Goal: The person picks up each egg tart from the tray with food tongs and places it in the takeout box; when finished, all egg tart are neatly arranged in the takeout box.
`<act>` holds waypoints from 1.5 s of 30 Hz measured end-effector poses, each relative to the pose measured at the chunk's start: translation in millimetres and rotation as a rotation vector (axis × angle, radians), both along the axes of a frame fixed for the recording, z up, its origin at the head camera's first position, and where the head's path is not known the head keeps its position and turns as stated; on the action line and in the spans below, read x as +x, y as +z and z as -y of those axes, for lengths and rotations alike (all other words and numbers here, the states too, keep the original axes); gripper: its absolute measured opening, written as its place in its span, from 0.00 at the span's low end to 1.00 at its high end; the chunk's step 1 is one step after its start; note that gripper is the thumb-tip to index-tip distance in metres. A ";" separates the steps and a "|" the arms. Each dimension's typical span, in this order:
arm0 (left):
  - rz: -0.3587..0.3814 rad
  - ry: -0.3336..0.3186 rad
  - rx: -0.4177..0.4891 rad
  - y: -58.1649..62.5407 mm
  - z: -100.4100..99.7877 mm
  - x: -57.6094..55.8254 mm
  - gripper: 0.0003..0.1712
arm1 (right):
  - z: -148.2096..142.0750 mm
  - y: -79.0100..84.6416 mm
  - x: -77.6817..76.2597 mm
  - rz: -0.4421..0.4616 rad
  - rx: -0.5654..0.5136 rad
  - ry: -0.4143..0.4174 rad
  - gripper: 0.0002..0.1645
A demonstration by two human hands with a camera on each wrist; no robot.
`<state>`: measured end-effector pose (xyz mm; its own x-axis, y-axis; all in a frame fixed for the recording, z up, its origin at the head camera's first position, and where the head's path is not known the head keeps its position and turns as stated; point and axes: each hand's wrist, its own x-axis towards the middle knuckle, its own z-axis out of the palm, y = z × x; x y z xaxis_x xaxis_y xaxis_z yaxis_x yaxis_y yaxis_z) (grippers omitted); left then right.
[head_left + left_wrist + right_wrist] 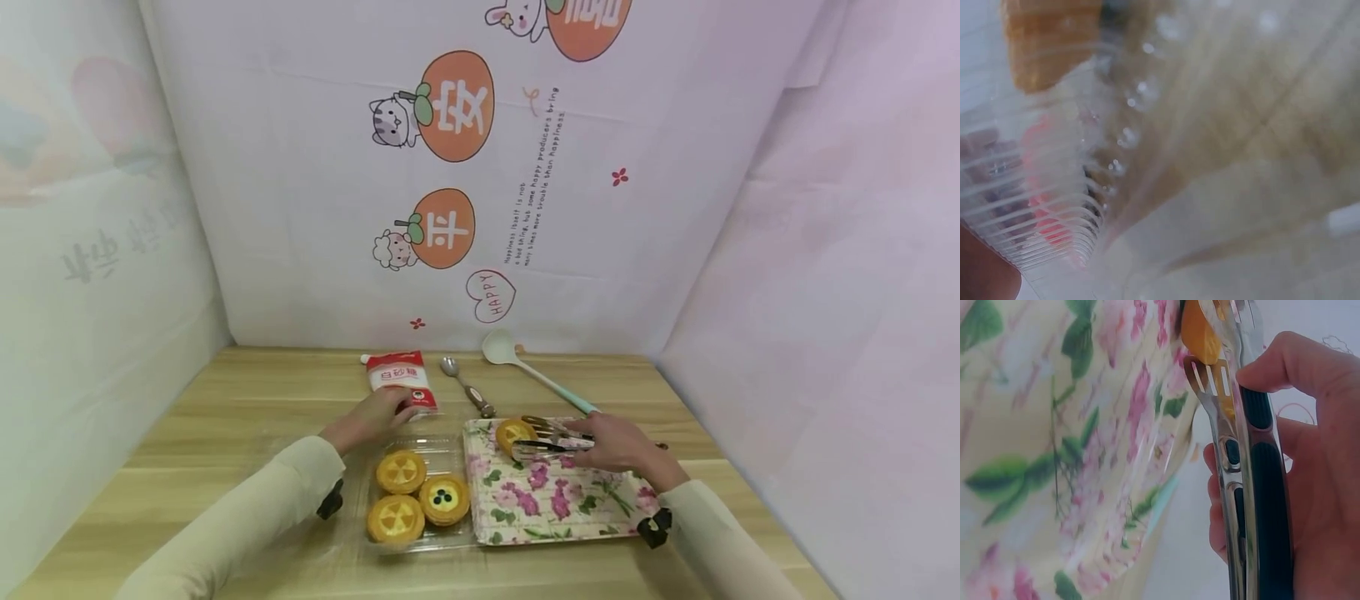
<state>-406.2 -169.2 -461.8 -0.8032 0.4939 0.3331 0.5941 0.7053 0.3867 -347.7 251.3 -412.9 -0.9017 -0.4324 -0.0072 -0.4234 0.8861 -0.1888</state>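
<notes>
In the head view, three egg tarts sit in a clear plastic container. My left hand pinches the container's far edge with curled fingers. The left wrist view looks through ridged clear plastic, with a fingertip at its edge; much there is blurred. My right hand grips metal tongs with dark handle pads. Between the tong ends is another egg tart, at the far left corner of a floral tray. Whether this tart rests on the tray is hard to tell.
Beyond my left hand lies a red and white sugar packet. A small spoon and a pale ladle with a green handle lie behind the tray. White printed cloth walls the wooden table at the back and sides.
</notes>
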 end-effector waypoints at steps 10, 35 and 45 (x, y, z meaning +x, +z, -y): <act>0.000 0.007 -0.004 2.2 -1.2 1.2 0.10 | 3.6 5.0 1.4 0.008 -0.106 0.060 0.32; 0.023 -0.001 0.008 5.6 -1.7 3.3 0.09 | 175.4 92.6 16.4 -0.177 0.570 0.304 0.22; -0.018 -0.013 0.004 1.6 0.9 0.3 0.11 | 176.5 91.0 6.6 -0.095 0.538 0.264 0.24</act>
<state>-405.9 -170.2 -460.1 -0.7906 0.5030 0.3491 0.6101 0.6962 0.3784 -341.1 74.8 -321.9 -0.7721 -0.5995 -0.2110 -0.6346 0.7096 0.3060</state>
